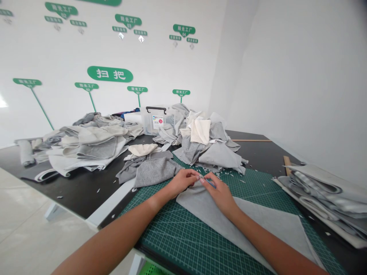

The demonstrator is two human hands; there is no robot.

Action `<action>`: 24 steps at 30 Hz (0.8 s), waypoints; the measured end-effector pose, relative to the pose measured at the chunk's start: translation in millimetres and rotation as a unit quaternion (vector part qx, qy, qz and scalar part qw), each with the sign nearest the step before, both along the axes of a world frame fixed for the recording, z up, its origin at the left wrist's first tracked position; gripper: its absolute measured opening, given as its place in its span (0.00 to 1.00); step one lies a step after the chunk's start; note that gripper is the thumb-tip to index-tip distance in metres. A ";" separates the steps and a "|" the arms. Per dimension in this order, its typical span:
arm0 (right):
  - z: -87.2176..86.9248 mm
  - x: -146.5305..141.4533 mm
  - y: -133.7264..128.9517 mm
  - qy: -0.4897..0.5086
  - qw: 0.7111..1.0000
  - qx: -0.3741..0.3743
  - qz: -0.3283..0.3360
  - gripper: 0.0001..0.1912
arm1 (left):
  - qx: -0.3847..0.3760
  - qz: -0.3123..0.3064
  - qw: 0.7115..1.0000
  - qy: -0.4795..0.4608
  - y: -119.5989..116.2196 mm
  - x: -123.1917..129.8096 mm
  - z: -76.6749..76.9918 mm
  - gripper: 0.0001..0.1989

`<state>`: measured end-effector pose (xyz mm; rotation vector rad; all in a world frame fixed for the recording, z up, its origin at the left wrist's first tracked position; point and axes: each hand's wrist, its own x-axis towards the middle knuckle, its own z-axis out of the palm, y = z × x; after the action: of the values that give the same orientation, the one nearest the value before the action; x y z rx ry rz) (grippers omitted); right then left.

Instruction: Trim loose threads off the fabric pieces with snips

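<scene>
Holding blue tool point(211, 183) btwn L hand point(182, 182), R hand point(218, 193); gray fabric point(206, 214) under

R hand point(220, 194) pinches thin blue tool point(211, 183), L hand point(182, 182) just beside, at tip of grey fabric point(206, 208) on green cutting mat point(177, 244). Fabric scraps point(94, 147) heaped on black bench point(86, 194).

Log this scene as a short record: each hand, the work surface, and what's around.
Right hand: pinching a slim blue tool
Left hand: curled, fingertips close to the right hand
Under hands: gray fabric piece
Surface: green grid cutting mat
Nearby: heaped gray fabric scraps, clear plastic box, folded fabric stack
</scene>
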<state>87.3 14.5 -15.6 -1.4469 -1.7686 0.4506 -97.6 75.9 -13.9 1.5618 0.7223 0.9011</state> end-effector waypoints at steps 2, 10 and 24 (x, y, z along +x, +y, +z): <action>-0.6 -0.1 -0.7 -0.008 1.000 0.000 -0.006 0.17 | 0.000 -0.002 1.000 -0.002 0.0 0.3 -0.6 0.19; -1.5 -0.7 -2.7 -0.031 0.999 -0.010 -0.018 0.18 | 0.001 0.004 1.000 -0.002 1.9 1.3 -4.9 0.19; -1.5 -0.9 -4.6 -0.064 0.998 -0.009 -0.020 0.18 | -0.005 -0.001 1.000 0.006 1.7 1.6 -9.3 0.19</action>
<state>86.3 9.9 -17.1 -1.5519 -1.8358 0.3601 -96.0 77.6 -23.2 1.5595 0.7321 0.8854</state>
